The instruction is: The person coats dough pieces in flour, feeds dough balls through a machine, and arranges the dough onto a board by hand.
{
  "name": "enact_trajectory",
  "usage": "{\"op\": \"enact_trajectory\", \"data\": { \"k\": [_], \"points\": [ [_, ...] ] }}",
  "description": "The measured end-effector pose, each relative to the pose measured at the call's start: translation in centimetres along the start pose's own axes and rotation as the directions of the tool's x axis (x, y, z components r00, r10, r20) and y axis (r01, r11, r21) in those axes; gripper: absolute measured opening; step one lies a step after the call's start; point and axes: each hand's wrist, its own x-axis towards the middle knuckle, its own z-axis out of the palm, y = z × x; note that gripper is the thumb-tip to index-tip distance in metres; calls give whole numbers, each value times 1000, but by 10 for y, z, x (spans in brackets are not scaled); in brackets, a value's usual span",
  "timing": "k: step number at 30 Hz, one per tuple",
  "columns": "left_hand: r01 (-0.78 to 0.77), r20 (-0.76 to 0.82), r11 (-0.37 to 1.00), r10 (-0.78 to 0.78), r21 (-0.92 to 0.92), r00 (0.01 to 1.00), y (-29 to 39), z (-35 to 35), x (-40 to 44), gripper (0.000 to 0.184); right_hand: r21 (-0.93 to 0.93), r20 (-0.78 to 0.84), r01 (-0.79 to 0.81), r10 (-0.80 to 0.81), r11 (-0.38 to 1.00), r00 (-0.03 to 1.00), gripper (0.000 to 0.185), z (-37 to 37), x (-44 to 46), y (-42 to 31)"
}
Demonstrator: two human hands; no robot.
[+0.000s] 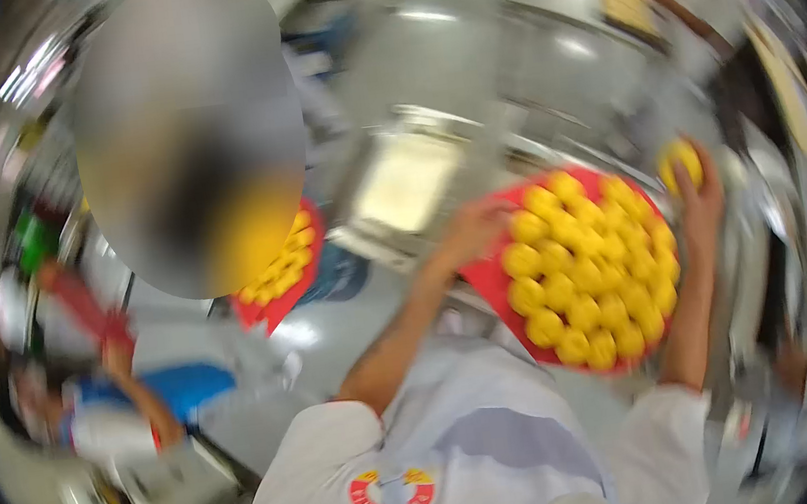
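A red tray (491, 292) in front of me carries several round yellow dough balls (585, 276) packed close together. My left hand (478, 231) grips the tray at its upper left edge, the fingers partly hidden and smeared by motion. Beyond the tray's right side, my right hand (702, 190) is closed round a single yellow dough ball (680, 164), raised apart from the others. The tray's right edge lies close to my right forearm.
Another red tray (275, 311) with yellow balls shows at the left, partly covered by a blurred patch. A pale rectangular tray (410, 181) lies ahead. A person in blue and white (143, 390) is at the left. Metal equipment stands around, blurred.
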Motion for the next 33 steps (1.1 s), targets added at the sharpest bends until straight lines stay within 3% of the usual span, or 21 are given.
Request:
{"op": "enact_trajectory", "data": {
  "k": [1, 2, 5, 7, 9, 11, 13, 14, 15, 16, 19, 22, 24, 26, 27, 28, 29, 30, 31, 32, 33],
  "points": [
    [25, 58, 998, -22, -58, 998, 13, -2, 4, 34, 152, 116, -135, 118, 979, 986, 36, -20, 3, -34],
    [-165, -104, 985, 159, -52, 982, -13, 8, 30, 31, 79, 152, -93, 80, 993, 985, 36, -29, 6, -56],
    [-254, -78, 963, 261, 95, 962, 13, 21, 68, 35, 97, 312, -136, 99, 986, 945, 37, -36, -2, -64],
    [-430, -91, 818, 497, 382, 863, -14, 42, 116, 40, 197, 134, -326, 304, 925, 943, 40, -31, -53, -60],
    [-424, 6, 811, 461, 404, 887, -38, 65, 167, 50, 547, -111, -240, 353, 802, 929, 43, -24, -124, 4],
    [-490, 93, 511, 619, 707, 780, -50, 87, 193, 55, 582, -202, -346, 543, 736, 815, 43, -20, -175, 10],
    [-488, 216, 445, 533, 751, 818, -40, 108, 181, 53, 142, -510, -250, 287, 958, 811, 44, -63, -189, -7],
    [-471, 255, 420, 475, 776, 842, -37, 96, 173, 51, -110, -579, -228, 124, 968, 806, 44, -72, -183, -29],
    [-478, 229, 496, 481, 724, 846, -46, 98, 174, 49, 125, -617, -178, 217, 976, 756, 45, -93, -169, -72],
    [-483, 195, 568, 493, 666, 848, -59, 104, 183, 48, -186, -714, -61, -92, 981, 694, 44, -121, -155, -95],
    [-453, 145, 666, 465, 592, 873, -44, 112, 176, 49, -485, -727, 128, -481, 865, 490, 50, -205, -107, -106],
    [-443, 59, 731, 487, 519, 872, -9, 113, 157, 51, -652, -670, -239, -400, 719, 625, 52, -260, -73, -40],
    [-406, -45, 827, 457, 390, 888, 31, 122, 121, 52, -856, -501, -390, -362, 339, 786, 53, -284, -72, 46],
    [-485, 15, 869, 486, 98, 874, 63, 141, 90, 51, -725, -500, -303, -171, 619, 849, 56, -244, -93, 62],
    [-504, 11, 861, 506, -59, 863, 69, 162, 77, 50, -733, -410, -138, -271, 666, 871, 56, -193, -105, 58],
    [-558, 30, 825, 562, -90, 827, 71, 186, 67, 47, -444, -343, -119, -46, 888, 938, 55, -131, -124, 54],
    [-627, 103, 779, 624, -1, 775, 90, 210, 45, 49, -230, -260, -168, 105, 959, 960, 53, -105, -138, 55],
    [-511, 270, 842, 539, -169, 798, 100, 230, 30, 53, -20, -170, -260, 253, 965, 952, 50, -79, -153, 55],
    [-789, 280, 600, 741, 132, 610, 93, 246, 38, 61, 48, -144, -338, 341, 940, 929, 47, -77, -157, 60],
    [-780, 318, 600, 715, 180, 623, 102, 249, 35, 63, 102, -102, -412, 421, 906, 901, 44, -80, -156, 60],
    [-766, 346, 600, 685, 230, 641, 112, 245, 32, 66, 214, -248, -408, 453, 887, 856, 46, -99, -146, 36]
  ]
}}
